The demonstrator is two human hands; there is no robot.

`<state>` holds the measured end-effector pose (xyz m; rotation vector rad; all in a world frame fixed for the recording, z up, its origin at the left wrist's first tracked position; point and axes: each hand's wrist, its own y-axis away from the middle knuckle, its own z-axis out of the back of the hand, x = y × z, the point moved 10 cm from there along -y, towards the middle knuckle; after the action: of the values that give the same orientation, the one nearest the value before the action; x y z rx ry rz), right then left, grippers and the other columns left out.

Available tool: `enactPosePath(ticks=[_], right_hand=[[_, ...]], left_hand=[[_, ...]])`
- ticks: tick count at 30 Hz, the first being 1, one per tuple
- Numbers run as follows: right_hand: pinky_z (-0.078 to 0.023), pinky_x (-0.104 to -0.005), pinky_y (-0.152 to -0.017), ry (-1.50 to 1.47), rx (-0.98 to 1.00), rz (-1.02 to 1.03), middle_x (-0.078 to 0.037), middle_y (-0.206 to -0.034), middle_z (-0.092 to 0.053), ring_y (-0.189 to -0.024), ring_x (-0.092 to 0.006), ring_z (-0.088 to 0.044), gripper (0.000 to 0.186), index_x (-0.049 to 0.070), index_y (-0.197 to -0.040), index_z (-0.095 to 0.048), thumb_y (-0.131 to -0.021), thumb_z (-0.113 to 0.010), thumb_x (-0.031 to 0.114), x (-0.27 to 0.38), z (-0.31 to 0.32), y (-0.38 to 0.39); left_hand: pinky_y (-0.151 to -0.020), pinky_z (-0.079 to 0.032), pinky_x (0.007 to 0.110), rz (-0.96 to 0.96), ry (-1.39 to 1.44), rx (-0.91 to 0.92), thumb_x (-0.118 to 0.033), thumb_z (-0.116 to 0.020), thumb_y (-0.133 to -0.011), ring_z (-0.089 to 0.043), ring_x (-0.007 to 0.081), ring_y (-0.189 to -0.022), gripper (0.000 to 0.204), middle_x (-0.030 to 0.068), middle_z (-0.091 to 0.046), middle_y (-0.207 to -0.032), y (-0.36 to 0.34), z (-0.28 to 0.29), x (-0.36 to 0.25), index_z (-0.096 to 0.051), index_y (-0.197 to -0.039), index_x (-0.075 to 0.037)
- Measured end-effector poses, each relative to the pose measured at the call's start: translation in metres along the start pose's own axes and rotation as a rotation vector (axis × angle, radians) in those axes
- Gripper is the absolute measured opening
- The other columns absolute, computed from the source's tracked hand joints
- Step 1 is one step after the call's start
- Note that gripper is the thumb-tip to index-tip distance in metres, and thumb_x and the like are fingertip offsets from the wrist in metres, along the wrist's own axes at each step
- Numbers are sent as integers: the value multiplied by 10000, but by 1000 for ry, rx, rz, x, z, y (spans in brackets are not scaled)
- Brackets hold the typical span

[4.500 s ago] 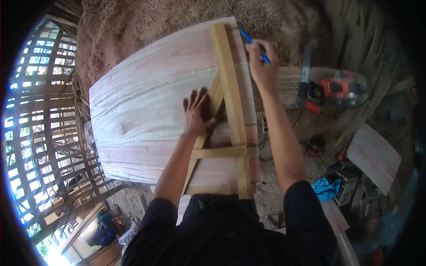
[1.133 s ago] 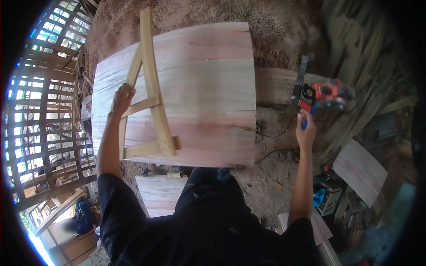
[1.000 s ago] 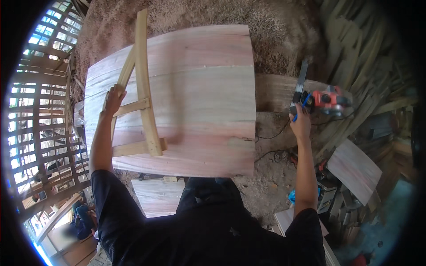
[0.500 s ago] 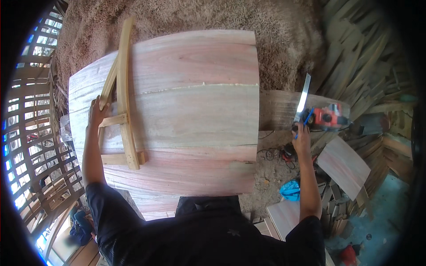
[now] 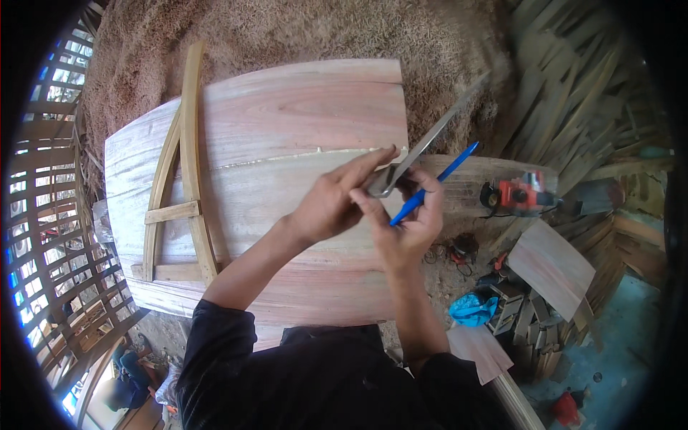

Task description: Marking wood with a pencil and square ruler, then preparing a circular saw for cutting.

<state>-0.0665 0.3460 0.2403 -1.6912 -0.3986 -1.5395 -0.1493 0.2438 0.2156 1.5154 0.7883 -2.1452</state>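
Fingers (image 5: pixel 430 190): metal blade (image 5: pixel 438 129), blue pen (image 5: pixel 453 166) | frame (image 5: pixel 190 147) atop panel (image 5: pixel 308 115), left | machine (image 5: pixel 517 195) right

The blade (image 5: pixel 437 133) I hold is smooth, dully shining metal; my blue pen (image 5: pixel 450 170) looks like plastic. The wooden panel (image 5: pixel 279 193) is matt and grained, its seam (image 5: pixel 319 150) rough.

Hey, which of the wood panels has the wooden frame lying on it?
The largest panel, beneath your left hand: the wooden frame lies on its left part. The smaller panels farther right have no frame.
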Motion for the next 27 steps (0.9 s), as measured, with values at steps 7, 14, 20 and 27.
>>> enactPosePath(ticks=[7, 14, 20, 27], right_hand=[[-577, -494, -1042, 280, 339, 368, -298, -1301, -652, -1224, -403, -675, 568, -47, -1282, -529, -932, -849, 267, 55, 34, 20], [-551, -480, -1063, 546, -133, 71, -298, -1409, -597, -1237, -356, -663, 321, -49, -1360, -507, -1107, -532, 147, 31, 204, 64], [-511, -414, -1090, 580, -266, -296, -191, -1439, -615, -1251, -285, -652, 328, -50, -1386, -543, -1113, -541, 131, -34, 254, 91], [-504, -411, -1082, 592, -339, -451, -169, -1430, -628, -1266, -269, -644, 331, -24, -1397, -547, -1110, -557, 142, -65, 268, 110]], left_hand=[[-773, -599, 264, 33, 204, -263, -299, -614, -1088, -751, 180, -1019, 421, 140, -783, -1157, -9, 85, 11, -484, -1330, 21], [-554, -473, 248, 251, -312, -103, -660, -582, -1030, -575, 77, -635, 702, -7, -605, -732, -130, 241, 114, -708, -1231, 1], [-797, -547, 374, 227, -450, 145, -664, -640, -995, -666, 178, -832, 691, 94, -735, -886, -255, 171, 241, -749, -1315, -61], [-889, -552, 352, 256, -401, 295, -643, -765, -910, -716, 198, -955, 631, 100, -789, -1038, -288, 113, 326, -806, -1232, -101]])
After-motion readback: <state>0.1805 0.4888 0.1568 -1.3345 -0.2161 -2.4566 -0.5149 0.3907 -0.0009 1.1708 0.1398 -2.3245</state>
